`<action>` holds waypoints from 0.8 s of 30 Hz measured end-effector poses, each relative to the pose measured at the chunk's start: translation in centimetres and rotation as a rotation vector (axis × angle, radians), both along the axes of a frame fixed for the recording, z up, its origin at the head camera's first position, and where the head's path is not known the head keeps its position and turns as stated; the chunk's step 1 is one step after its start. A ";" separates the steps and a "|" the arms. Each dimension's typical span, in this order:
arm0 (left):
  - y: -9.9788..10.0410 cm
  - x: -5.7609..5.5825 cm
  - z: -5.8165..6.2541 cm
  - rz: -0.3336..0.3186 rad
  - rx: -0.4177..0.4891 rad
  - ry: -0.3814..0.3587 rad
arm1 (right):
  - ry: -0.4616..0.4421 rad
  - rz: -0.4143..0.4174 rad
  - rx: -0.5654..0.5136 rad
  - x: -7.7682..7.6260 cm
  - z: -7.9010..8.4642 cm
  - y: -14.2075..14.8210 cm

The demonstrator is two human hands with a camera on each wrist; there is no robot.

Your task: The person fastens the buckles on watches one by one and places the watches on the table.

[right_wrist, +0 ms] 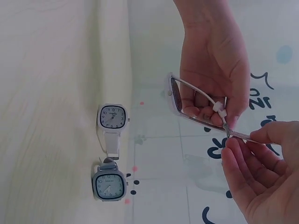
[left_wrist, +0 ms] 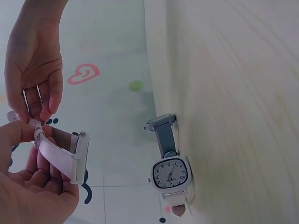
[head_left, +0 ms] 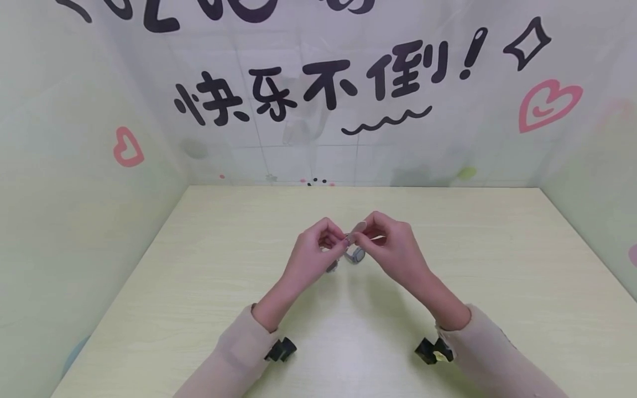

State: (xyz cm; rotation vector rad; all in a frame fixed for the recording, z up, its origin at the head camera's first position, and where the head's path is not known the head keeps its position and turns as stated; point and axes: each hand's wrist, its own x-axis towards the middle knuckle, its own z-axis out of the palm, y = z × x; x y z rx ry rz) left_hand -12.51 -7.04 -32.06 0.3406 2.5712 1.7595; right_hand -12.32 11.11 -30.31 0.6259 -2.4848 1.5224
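Both hands work on a white wristwatch (left_wrist: 58,156) held up off the table. Its strap forms a loop with the two ends meeting at the buckle. My left hand (head_left: 313,251) pinches the strap by the buckle and keeper loop (right_wrist: 219,109). With finger and thumb, my right hand (head_left: 393,246) pinches the strap's free end (right_wrist: 240,135), which sticks out past the buckle. The held watch's face is turned away in both wrist views. On the table lie a white watch (right_wrist: 112,116) and a blue-grey watch (right_wrist: 109,185), close together.
The pale wood-grain table (head_left: 199,309) reaches back to a light printed curtain (head_left: 298,160) with black lettering and pink hearts. Curtain also hangs on the left and right sides. Small black cameras (head_left: 281,349) sit at both sleeve cuffs.
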 end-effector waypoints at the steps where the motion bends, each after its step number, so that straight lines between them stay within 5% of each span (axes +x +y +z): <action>1: 0.0 0.0 0.0 0.000 -0.007 0.003 | 0.003 -0.002 0.003 0.0 -0.1 0.0; 24: 0.1 -0.1 0.2 0.050 -0.043 0.074 | 0.130 -0.072 0.026 0.5 -1.3 -1.4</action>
